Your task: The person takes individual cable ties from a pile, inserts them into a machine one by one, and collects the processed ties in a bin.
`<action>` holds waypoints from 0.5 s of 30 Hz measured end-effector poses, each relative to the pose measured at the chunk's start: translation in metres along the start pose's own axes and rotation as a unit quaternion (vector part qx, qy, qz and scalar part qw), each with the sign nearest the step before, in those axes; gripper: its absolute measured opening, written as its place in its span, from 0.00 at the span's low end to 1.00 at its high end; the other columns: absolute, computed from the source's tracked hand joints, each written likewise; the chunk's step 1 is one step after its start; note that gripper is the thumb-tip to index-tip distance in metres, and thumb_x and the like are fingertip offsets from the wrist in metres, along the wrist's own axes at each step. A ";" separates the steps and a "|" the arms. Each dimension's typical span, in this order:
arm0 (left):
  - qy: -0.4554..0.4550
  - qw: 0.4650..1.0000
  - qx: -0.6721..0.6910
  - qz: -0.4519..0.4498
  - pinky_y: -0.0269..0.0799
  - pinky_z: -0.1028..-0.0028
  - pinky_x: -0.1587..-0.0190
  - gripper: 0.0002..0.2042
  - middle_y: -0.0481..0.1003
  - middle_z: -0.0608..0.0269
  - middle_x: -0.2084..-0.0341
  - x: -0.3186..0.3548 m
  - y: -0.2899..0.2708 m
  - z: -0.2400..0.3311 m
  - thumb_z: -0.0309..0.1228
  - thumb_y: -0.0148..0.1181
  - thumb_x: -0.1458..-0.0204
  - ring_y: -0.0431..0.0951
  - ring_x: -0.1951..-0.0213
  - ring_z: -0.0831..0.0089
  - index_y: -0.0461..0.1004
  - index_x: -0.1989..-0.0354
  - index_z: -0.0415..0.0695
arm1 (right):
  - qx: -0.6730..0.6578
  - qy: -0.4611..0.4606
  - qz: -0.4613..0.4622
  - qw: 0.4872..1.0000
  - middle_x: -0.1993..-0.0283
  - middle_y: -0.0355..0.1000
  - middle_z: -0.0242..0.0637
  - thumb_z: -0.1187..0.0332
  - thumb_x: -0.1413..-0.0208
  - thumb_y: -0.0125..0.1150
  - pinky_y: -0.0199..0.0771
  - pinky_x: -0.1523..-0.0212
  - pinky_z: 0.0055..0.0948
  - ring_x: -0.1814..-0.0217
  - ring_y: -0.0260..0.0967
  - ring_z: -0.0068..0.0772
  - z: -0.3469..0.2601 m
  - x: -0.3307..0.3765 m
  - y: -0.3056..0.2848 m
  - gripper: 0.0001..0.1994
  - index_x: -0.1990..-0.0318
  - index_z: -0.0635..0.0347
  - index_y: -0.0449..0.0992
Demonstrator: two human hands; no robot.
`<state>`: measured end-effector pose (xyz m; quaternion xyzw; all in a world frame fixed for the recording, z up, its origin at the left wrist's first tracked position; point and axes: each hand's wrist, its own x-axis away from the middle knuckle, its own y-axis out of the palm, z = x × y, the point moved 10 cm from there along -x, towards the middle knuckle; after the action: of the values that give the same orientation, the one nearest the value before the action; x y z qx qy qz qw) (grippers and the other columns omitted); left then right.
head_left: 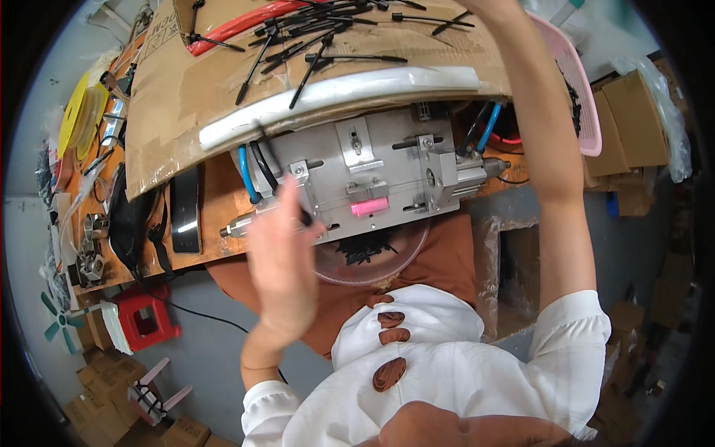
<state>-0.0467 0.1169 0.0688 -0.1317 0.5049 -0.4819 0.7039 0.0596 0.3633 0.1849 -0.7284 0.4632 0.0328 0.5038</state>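
My left hand (283, 257), smeared by motion, is in front of the left part of a metal fixture (328, 201). Its fingers are closed on a thin black rod (305, 217), whose blurred upper part shows above the fingers. A pink piece (369, 206) sits at the front middle of the fixture. My right arm stretches far forward over the cardboard, and only part of my right hand (488, 6) shows at the top edge; its fingers are cut off. Several black rods with thicker heads (320, 26) lie heaped on the cardboard sheet (179, 119).
Below the fixture, a clear bowl (406, 264) of small black parts rests at my lap. A pink basket (588, 104) stands right of my forearm. A phone-like black slab (186, 212) lies on the wooden bench (126, 274). A red stool (153, 316) stands at left.
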 end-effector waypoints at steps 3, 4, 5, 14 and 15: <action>-0.031 0.992 0.009 -0.121 0.66 0.67 0.58 0.36 0.68 0.57 0.64 0.052 0.053 0.021 0.13 0.62 0.61 0.67 0.60 0.61 0.59 0.38 0.34 | -0.191 0.068 0.090 0.975 0.60 0.77 0.48 0.64 0.44 0.61 0.80 0.70 0.20 0.62 0.77 0.32 0.009 0.042 -0.026 0.18 0.53 0.72 0.72; -0.041 0.991 -0.004 -0.130 0.66 0.66 0.58 0.36 0.68 0.57 0.64 0.057 0.066 0.023 0.13 0.62 0.61 0.67 0.60 0.60 0.58 0.37 0.34 | -0.194 0.068 0.089 0.975 0.60 0.77 0.48 0.64 0.44 0.61 0.80 0.70 0.20 0.62 0.77 0.32 0.013 0.050 -0.027 0.18 0.53 0.72 0.72; -0.049 0.989 -0.013 -0.140 0.65 0.65 0.58 0.37 0.68 0.56 0.65 0.061 0.079 0.025 0.13 0.62 0.60 0.67 0.60 0.60 0.58 0.37 0.34 | -0.259 0.062 0.117 0.957 0.60 0.77 0.47 0.64 0.42 0.59 0.80 0.70 0.20 0.61 0.77 0.32 0.016 0.061 -0.033 0.17 0.53 0.70 0.72; -0.012 0.981 -0.109 -0.163 0.68 0.71 0.59 0.33 0.66 0.58 0.66 0.058 0.102 0.031 0.19 0.56 0.58 0.67 0.64 0.65 0.58 0.38 0.30 | -0.395 0.023 0.168 0.903 0.62 0.76 0.47 0.71 0.40 0.54 0.79 0.69 0.24 0.60 0.77 0.38 -0.001 0.133 -0.059 0.09 0.56 0.64 0.74; -0.009 0.980 -0.105 -0.169 0.68 0.71 0.59 0.33 0.66 0.58 0.66 0.056 0.102 0.031 0.19 0.55 0.58 0.68 0.64 0.65 0.58 0.38 0.29 | -0.339 0.033 0.188 0.921 0.63 0.76 0.47 0.71 0.42 0.56 0.74 0.71 0.22 0.64 0.75 0.35 -0.005 0.141 -0.059 0.09 0.57 0.66 0.74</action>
<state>0.0365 0.1131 -0.0186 -0.2928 0.5165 -0.5369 0.5994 0.1795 0.2729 0.1562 -0.7557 0.5691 0.2584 0.1956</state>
